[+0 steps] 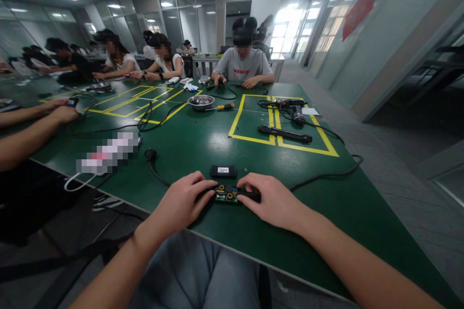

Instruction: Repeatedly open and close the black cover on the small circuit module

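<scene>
A small green circuit board (pixel 225 194) with copper-wound coils lies low over the table in front of me. My left hand (pixel 186 196) is closed, thumb and fingers pinching its left end. At the opposite end my right hand (pixel 270 200) is also closed, its fingertips at the board's edge and a black cord end (pixel 253 196) between thumb and fingers. Just beyond the board rests a black plastic cover (pixel 223 171) with a white label. A black plug (pixel 150 155) lies to the left, its cord running toward my left hand.
Yellow tape marks the green table (pixel 203 149). Farther off are a metal bowl (pixel 201 101), a yellow-handled screwdriver (pixel 225 106), a black bar-shaped tool (pixel 284 133) and a corded tool (pixel 299 116). A power strip (pixel 108 152) lies left. Co-workers sit opposite and at left; cables cross the tabletop.
</scene>
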A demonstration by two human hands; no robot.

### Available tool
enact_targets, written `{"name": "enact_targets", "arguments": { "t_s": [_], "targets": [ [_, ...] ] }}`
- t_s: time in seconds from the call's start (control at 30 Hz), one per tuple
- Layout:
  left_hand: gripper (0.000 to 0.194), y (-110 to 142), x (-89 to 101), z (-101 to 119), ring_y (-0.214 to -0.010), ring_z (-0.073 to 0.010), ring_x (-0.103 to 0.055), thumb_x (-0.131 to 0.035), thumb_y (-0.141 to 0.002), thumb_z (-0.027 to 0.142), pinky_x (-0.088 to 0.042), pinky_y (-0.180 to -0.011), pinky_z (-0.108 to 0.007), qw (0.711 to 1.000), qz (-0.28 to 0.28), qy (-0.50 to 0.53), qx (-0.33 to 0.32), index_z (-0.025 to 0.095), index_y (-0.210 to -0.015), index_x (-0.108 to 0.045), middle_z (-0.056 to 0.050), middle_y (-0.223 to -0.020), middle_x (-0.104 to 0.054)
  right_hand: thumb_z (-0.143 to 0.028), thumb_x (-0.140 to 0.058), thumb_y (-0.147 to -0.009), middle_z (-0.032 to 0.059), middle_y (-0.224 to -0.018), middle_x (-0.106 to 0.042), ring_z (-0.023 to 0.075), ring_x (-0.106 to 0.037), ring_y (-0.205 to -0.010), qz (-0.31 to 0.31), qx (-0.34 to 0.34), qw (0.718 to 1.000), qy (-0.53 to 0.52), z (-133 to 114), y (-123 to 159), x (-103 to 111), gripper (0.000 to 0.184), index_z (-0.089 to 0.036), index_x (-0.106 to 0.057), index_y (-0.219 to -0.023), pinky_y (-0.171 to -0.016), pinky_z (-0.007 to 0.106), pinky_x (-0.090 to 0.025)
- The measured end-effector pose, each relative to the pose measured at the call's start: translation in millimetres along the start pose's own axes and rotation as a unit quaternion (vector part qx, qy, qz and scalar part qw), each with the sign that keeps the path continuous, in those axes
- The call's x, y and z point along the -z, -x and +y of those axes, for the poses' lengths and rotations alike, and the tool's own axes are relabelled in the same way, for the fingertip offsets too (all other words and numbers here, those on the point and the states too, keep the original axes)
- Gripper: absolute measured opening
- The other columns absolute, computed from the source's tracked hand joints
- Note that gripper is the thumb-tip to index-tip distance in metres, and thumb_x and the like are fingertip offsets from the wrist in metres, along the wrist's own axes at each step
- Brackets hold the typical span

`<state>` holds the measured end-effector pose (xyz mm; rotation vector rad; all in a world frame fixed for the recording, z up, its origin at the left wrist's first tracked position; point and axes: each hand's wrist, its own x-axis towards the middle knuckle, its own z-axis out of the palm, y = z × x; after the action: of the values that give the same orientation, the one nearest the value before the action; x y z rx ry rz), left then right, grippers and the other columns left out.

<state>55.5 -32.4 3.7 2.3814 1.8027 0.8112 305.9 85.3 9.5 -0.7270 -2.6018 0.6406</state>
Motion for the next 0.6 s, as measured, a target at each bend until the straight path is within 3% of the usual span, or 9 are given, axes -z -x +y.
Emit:
{"name": "enact_targets", "arguments": {
  "t_s": [0.13, 0.37, 0.6],
  "targets": [
    [0.028, 2.1, 2.4, 2.4, -0.092, -0.0205, -0.071, -0.047, -0.113, 0.025, -0.056, -0.081, -0.031, 0.999, 0.015, 0.03, 0.011, 0.021, -0.129, -0.07, -0.008, -0.11, -0.07, -0.018, -0.069, -0.098, 0.0011, -0.087, -0.066, 0.0191, -0.063, -0.077, 0.004, 0.013, 1.0, -0.026, -0.9, 1.3, 3.6, 0.006, -0.021, -0.069, -0.103, -0.072, 0.032, -0.046],
    [0.019, 1.0, 5.0, 1.8, -0.086, -0.0223, -0.066, -0.044, -0.108, 0.017, -0.051, -0.075, -0.033, 0.998, 0.013, 0.052, 0.023, 0.022, -0.097, -0.059, -0.006, -0.095, -0.066, -0.008, -0.063, -0.094, 0.0007, -0.08, -0.065, 0.0182, -0.058, -0.072, -0.004, 0.009, 0.999, -0.034, -1.4, 0.7, 6.7, 0.014, -0.021, -0.063, -0.089, -0.07, 0.03, -0.043],
    [0.018, -2.3, 3.0, 0.3, -0.09, -0.0249, -0.063, -0.044, -0.104, 0.013, -0.052, -0.081, -0.038, 1.0, -0.008, 0.025, 0.016, 0.022, -0.098, -0.059, -0.007, -0.099, -0.067, -0.008, -0.068, -0.094, -0.0004, -0.078, -0.063, 0.0174, -0.056, -0.07, -0.004, 0.003, 0.999, -0.033, -0.5, 0.0, 5.8, 0.015, -0.02, -0.063, -0.086, -0.069, 0.03, -0.041]
  ]
}}
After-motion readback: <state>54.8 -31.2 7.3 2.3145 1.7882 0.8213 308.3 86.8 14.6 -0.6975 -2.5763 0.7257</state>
